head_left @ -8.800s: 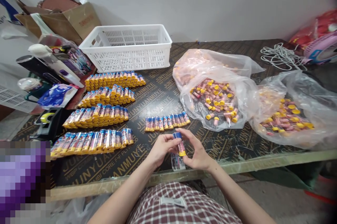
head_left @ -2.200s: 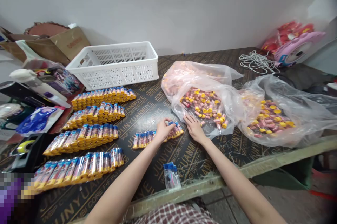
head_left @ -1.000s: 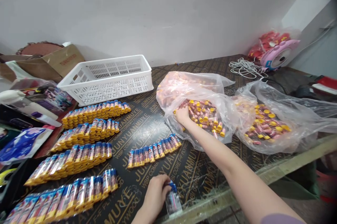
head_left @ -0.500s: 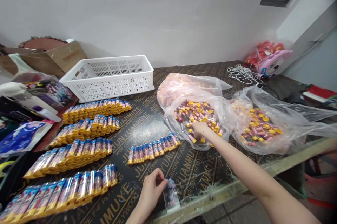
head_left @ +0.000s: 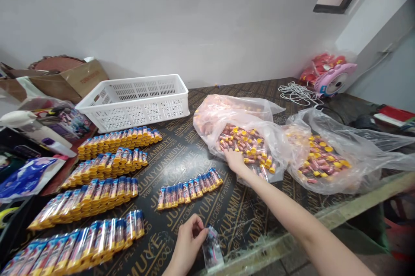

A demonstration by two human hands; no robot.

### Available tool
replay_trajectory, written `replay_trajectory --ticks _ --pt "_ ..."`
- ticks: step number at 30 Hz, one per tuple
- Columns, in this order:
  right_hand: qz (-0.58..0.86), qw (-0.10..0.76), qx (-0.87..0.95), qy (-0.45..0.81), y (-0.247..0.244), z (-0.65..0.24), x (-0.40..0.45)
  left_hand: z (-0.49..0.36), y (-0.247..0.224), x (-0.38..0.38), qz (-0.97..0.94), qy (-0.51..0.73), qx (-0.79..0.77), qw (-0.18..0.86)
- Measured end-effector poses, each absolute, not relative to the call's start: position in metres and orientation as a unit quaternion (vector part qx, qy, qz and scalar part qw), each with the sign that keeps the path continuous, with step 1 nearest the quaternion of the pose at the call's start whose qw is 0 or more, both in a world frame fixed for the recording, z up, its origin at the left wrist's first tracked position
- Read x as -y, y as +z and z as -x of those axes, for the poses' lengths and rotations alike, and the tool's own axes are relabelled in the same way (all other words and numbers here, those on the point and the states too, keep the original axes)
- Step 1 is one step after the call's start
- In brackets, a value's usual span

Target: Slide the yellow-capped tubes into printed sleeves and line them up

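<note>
The nearest worry is the tubes (head_left: pixel 251 141) in the open bag (head_left: pixel 278 145), right of the middle of the desk (head_left: pixel 181 159): the right hand (head_left: pixel 234 161) reaches in over its slack left rim, so a wrist catching the film could drag some out. Those fingers are buried, and whether they grip anything I cannot tell. The left hand (head_left: pixel 188 243) has thumb and forefinger bent narrow at the upper corner of the packet (head_left: pixel 212 248); I cannot tell if they pinch it. The packet lies by the near edge, so a careless nudge could slide it off. A leftward sweep of the right forearm could break up the row (head_left: pixel 191 188), and a bump could topple the layered stacks (head_left: pixel 112 187) on the left.
</note>
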State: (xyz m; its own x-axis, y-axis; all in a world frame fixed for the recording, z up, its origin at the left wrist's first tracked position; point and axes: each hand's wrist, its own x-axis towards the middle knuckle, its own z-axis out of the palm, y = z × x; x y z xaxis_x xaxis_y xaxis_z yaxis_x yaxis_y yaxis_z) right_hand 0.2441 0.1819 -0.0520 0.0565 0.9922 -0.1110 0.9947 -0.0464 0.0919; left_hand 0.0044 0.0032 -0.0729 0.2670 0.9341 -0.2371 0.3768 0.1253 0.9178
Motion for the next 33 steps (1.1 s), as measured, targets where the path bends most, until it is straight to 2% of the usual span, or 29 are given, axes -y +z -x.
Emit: replay_trajectory --ticks 7,14,23,33 --pt "-0.703 0.031 -0.71 0.03 -0.056 -0.263 -0.172 -0.003 -0.085 -0.004 -0.533 0.324 -0.532 0.573" --pt "-0.728 -0.044 -0.68 0.071 -0.062 -0.289 -0.117 -0.005 -0.08 -0.006 -0.41 0.356 -0.526 0.655" --pt "-0.727 -0.09 -0.674 0.092 -0.077 -0.294 -0.077 0.004 -0.046 -0.035 -0.265 0.461 -0.521 0.668" --pt "-0.735 -0.159 -0.654 0.078 -0.101 -0.288 -0.064 0.013 -0.042 -0.048 -0.185 0.507 -0.529 0.655"
